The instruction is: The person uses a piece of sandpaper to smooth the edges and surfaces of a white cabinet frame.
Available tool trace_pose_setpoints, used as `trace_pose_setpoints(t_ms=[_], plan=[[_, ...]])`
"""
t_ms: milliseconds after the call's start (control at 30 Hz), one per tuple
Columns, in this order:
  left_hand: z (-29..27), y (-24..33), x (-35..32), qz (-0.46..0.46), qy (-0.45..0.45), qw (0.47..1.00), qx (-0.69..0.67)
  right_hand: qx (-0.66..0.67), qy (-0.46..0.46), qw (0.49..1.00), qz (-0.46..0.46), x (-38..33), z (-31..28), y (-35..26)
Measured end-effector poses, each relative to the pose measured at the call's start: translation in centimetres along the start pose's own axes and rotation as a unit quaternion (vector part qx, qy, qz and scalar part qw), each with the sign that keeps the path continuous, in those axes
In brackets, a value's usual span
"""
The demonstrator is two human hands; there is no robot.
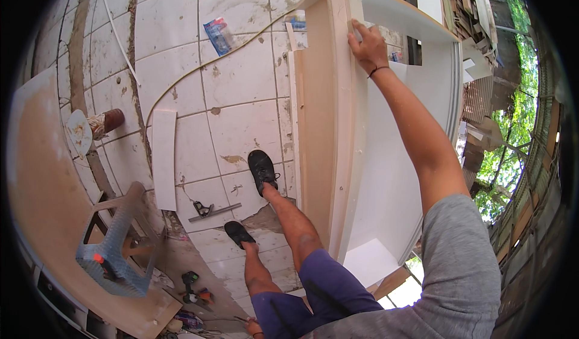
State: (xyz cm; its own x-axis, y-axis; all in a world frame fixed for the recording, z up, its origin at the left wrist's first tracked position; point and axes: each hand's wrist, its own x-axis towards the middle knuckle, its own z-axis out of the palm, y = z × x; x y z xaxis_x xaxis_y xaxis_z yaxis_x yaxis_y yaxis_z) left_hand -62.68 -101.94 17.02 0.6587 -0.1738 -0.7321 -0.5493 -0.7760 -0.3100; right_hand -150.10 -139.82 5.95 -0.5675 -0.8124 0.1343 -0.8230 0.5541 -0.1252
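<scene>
Up high, the right hand (368,45) reaches out with the arm stretched long and grips the top edge of a tall white cabinet (392,158). Its fingers curl over the thin wooden edge and press on it. The cabinet stands on the tiled floor (235,92), on the right side of it, and its pale wooden side faces the person's legs. The left hand (254,327) hangs low by the bottom edge of the view, beside the blue shorts; only a bit of it shows, so I cannot tell if it is open or closed. One black shoe (262,169) stands just beside the cabinet's side, and the other black shoe (239,233) stands a little behind it. A metal square ruler (212,211) lies on the floor near the shoes. A white board strip (163,158) lies flat on the tiles to the left of that. A blue plastic stool (114,254) sits on a big brown board (48,206) at the left edge of the floor. A green power drill (194,288) lies near the stool. A thin yellowish cord (199,68) runs across the tiles, and a small blue packet (218,35) lies at the far end of the floor.
</scene>
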Motion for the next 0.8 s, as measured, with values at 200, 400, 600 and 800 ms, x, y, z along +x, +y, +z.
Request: trace_pose_setpoints(t_ms=[200,400,600,800], plan=[[-1.4,0.7,0.2,0.050,-0.006,0.998,0.030,0.052,-0.019,0.998,0.010,-6.9,-0.3,-2.3],[-1.6,2.2,4.7,0.248,0.015,0.968,-0.013,0.060,-0.024,0.998,0.021,-15.4,-2.0,-3.3],[-3.5,3.3,9.0,0.224,-0.034,0.961,-0.157,0.069,-0.017,0.997,0.030,-25.7,-2.8,-3.8],[-6.5,-0.8,13.0,0.231,-0.031,0.956,-0.180,0.093,-0.008,0.994,0.058,-37.2,-4.1,-5.5]])
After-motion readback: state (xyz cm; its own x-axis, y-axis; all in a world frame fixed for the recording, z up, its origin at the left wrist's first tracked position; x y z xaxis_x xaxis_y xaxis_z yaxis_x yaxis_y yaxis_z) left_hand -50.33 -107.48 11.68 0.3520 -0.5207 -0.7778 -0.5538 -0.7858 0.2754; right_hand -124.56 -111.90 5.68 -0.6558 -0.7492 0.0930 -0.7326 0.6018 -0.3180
